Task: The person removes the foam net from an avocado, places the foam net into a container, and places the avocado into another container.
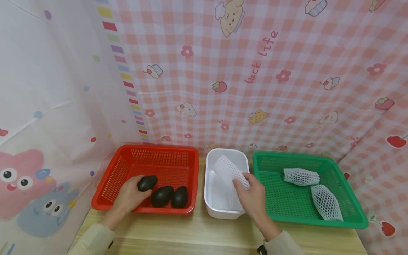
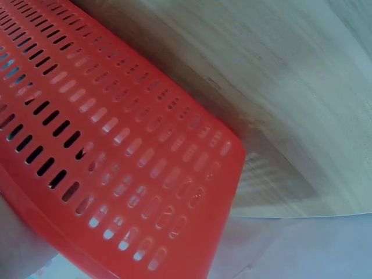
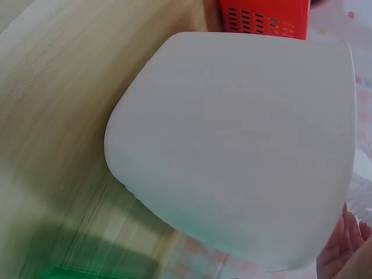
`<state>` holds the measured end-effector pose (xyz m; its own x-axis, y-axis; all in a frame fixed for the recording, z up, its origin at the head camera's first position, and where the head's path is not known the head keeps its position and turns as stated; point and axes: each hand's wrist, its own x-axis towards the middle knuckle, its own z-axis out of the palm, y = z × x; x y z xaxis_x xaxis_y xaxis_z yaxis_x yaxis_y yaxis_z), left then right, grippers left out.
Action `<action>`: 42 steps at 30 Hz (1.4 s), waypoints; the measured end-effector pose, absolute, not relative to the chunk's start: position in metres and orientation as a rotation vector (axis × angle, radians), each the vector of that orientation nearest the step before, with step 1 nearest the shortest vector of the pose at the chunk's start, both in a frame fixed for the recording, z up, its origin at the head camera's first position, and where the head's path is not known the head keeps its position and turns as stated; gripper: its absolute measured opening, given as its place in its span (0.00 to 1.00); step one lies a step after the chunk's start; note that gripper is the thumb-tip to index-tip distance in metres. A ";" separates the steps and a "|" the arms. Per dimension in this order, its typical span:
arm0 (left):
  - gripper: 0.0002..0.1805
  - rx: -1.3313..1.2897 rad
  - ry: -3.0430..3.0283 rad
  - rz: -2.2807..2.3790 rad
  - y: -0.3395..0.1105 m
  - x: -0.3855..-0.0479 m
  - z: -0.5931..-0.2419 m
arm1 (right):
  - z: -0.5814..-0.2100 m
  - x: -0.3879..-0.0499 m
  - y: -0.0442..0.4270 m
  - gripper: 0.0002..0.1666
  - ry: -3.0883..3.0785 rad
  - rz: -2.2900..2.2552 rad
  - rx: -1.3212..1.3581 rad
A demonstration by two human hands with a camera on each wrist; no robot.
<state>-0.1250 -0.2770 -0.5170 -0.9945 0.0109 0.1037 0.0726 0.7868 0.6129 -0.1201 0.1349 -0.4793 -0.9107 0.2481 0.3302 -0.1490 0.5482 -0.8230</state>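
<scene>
Inside the red basket [image 1: 165,209], my left hand [image 1: 129,194] grips a dark avocado [image 1: 147,182] between thumb and fingers. Two more avocados, one nearer [image 1: 162,197] and one farther right [image 1: 179,197], lie beside it on the basket floor. My right hand [image 1: 254,195] pinches the lower end of a white foam net sleeve [image 1: 227,168] over the white bin [image 1: 223,214]. The right wrist view is mostly filled by the bin's outer wall [image 3: 232,145], with fingers [image 3: 336,247] at its lower right. Basket wall [image 2: 128,145] hides the left hand's grip in the left wrist view.
Right of the bin stands a green basket [image 1: 318,224]. In it lie two net-sleeved items, one at the back [image 1: 300,176] and one at the front [image 1: 326,203]. The containers stand side by side on a wooden table [image 1: 178,233], with a checked cloth [image 1: 204,71] behind.
</scene>
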 end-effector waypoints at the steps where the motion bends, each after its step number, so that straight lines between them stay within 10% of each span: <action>1: 0.35 -0.073 -2.886 -0.988 -0.278 -0.126 -0.518 | -0.480 -0.121 0.134 0.14 -2.380 1.318 -0.088; 42: 0.37 0.019 -3.105 -0.989 -0.284 -0.137 -0.523 | -0.485 -0.122 0.132 0.07 -2.524 1.339 -0.005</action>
<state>-0.1371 -0.2840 -0.5232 -0.9931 0.0246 -0.1149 -0.0464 0.8164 0.5757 -0.1215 0.1323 -0.4846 -0.9600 0.1342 0.2459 -0.1283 0.5696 -0.8119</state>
